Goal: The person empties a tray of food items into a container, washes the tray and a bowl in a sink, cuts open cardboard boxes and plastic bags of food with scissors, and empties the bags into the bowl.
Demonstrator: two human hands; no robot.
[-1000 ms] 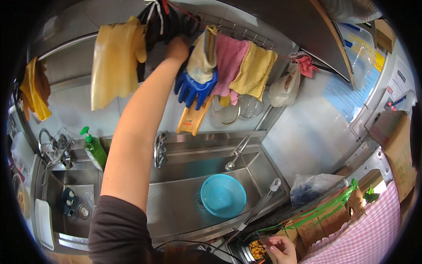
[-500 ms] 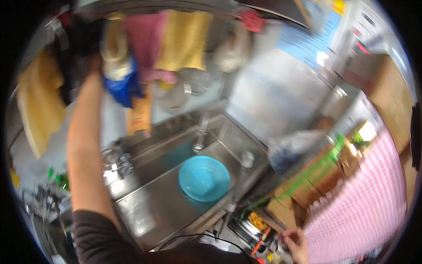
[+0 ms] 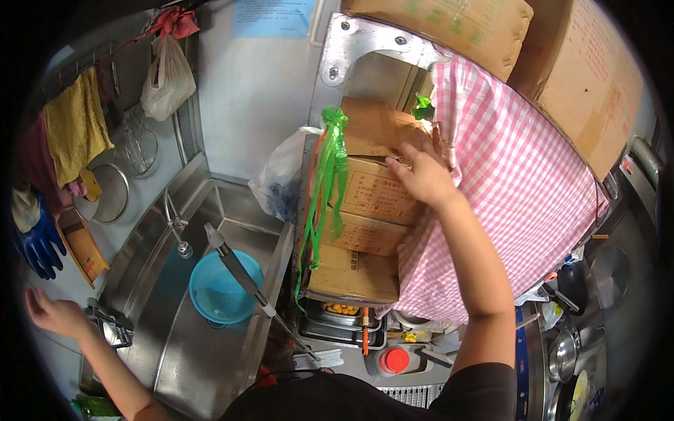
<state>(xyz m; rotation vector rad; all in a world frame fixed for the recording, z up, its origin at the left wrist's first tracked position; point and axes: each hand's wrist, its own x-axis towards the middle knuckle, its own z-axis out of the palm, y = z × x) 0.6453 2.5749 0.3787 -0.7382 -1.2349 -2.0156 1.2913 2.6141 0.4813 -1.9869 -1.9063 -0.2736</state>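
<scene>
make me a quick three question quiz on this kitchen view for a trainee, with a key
1. True or false: the left hand is empty.
2. Multiple choice: which is nearest to the right hand?
a) the red-lidded jar
b) the cardboard boxes
c) the yellow cloth
3. Fill in the blank: the light-blue basin rests in the steel ____.

Key:
1. True
2. b
3. sink

The person wears a black fabric top (image 3: 330, 400). The short, close-fitting black right sleeve (image 3: 484, 389) ends above the elbow. Left hand (image 3: 57, 317) and right hand (image 3: 425, 175): bare.
</scene>
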